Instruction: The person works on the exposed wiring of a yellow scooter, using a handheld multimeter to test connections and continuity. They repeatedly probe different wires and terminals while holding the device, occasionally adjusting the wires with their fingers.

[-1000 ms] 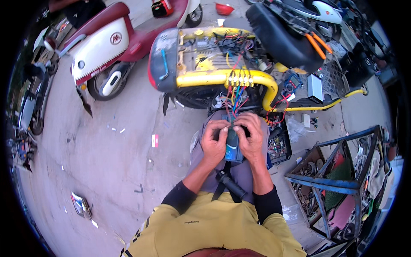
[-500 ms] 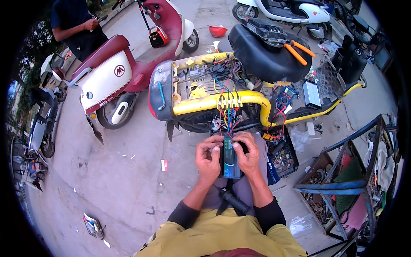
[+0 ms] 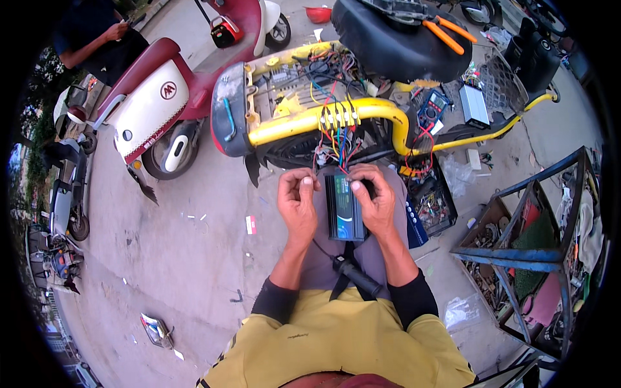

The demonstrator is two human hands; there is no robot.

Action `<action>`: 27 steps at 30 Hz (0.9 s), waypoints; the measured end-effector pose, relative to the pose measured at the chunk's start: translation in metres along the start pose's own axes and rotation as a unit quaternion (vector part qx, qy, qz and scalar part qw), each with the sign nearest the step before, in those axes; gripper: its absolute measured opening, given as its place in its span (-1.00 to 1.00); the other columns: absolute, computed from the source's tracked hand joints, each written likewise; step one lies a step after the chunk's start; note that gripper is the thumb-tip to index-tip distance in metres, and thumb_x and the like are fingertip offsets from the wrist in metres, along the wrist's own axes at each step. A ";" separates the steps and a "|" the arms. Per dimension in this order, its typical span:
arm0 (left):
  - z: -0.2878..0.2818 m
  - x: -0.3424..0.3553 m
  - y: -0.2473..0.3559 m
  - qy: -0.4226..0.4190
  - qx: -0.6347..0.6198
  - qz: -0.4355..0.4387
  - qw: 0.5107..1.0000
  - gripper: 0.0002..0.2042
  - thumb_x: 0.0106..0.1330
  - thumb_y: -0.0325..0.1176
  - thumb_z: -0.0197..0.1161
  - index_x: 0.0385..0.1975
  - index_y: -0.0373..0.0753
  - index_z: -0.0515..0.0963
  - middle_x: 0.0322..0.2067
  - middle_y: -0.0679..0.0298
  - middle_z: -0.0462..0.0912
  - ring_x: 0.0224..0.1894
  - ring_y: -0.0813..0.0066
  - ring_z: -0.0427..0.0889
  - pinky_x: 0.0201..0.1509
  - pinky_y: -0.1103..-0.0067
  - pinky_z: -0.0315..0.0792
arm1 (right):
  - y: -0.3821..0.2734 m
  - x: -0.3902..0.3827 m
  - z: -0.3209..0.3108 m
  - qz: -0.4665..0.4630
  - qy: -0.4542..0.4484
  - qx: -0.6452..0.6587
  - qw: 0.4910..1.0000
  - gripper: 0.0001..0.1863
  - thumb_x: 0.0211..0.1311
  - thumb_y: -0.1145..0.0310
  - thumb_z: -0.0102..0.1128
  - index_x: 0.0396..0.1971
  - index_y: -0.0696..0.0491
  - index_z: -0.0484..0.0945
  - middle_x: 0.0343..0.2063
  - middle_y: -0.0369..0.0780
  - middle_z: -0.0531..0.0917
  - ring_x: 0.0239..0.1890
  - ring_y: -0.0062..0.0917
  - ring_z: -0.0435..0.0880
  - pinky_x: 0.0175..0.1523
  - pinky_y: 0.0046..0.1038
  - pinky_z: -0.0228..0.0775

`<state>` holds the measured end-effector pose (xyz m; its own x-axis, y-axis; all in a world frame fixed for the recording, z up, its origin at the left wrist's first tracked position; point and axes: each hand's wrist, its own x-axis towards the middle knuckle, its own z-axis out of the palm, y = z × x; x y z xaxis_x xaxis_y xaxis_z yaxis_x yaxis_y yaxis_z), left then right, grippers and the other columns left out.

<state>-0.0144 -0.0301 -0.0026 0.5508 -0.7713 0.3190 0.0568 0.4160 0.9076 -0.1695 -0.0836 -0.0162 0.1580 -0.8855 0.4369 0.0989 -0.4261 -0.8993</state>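
Note:
A dark finned controller box point(image 3: 345, 213) with a blue-green label lies on my lap. Coloured wires point(image 3: 341, 143) run from its far end up to the yellow-framed scooter point(image 3: 375, 111). Left of the box, my left hand point(image 3: 299, 197) is closed in a pinch on what looks like a thin wire. My right hand point(image 3: 376, 197) is closed at the box's far right corner, thumb against forefinger beside the wires; what it pinches is too small to make out. A black handlebar grip point(image 3: 358, 277) with a cable lies closer to me on my lap.
A multimeter point(image 3: 433, 107) and a silver box point(image 3: 474, 105) rest on the scooter's footboard. Orange-handled pliers point(image 3: 446, 33) lie on its black seat. A parts case point(image 3: 435, 200) and a metal rack point(image 3: 511, 265) stand right. A red-and-white scooter point(image 3: 158, 107) and a person point(image 3: 97, 42) are far left.
My view has shifted, so the scooter sits higher in the picture. My left hand has moved left, away from the box, with its fingers still pinched. My right hand stays at the box's far end.

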 end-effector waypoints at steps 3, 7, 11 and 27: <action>-0.002 -0.003 0.001 -0.021 0.021 0.028 0.999 -0.95 0.56 -0.59 0.13 -0.10 -0.34 0.49 -0.12 0.17 0.58 -0.16 0.50 0.61 -0.03 0.53 0.56 | 0.004 0.000 -0.001 0.034 0.010 0.080 0.996 -0.89 0.43 0.47 0.28 -0.17 0.19 0.63 -0.13 -0.13 0.74 0.03 -0.41 0.70 0.23 -0.36 0.47; -0.002 -0.006 -0.002 -0.031 0.028 0.073 0.996 -0.93 0.55 -0.59 0.18 -0.07 -0.36 0.51 -0.04 0.16 0.56 -0.08 0.49 0.63 0.06 0.54 0.56 | 0.005 0.002 -0.001 0.069 0.022 0.139 0.988 -0.88 0.49 0.46 0.25 -0.12 0.21 0.61 -0.11 -0.15 0.73 0.02 -0.49 0.68 0.25 -0.40 0.46; 0.001 -0.008 -0.007 -0.010 0.018 0.071 0.997 -0.93 0.55 -0.59 0.19 -0.08 -0.37 0.51 -0.05 0.17 0.56 -0.10 0.48 0.62 0.04 0.54 0.57 | 0.000 0.003 -0.003 0.107 0.042 0.178 0.977 -0.90 0.47 0.49 0.24 -0.14 0.20 0.60 -0.12 -0.15 0.72 0.02 -0.46 0.68 0.28 -0.37 0.44; 0.012 -0.010 -0.007 0.000 0.065 -0.030 0.997 -0.90 0.59 -0.51 0.18 -0.04 -0.38 0.55 -0.17 0.28 0.59 -0.23 0.61 0.58 -0.11 0.63 0.51 | 0.001 0.004 -0.004 0.090 0.031 0.142 0.985 -0.88 0.47 0.49 0.30 -0.12 0.21 0.64 -0.09 -0.15 0.72 -0.03 -0.50 0.70 0.20 -0.42 0.50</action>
<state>-0.0302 -0.0311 -0.0090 0.5488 -0.7934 0.2631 -0.0185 0.3031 0.9528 -0.1726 -0.0882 -0.0159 0.1389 -0.9554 0.2607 0.3465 -0.1997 -0.9165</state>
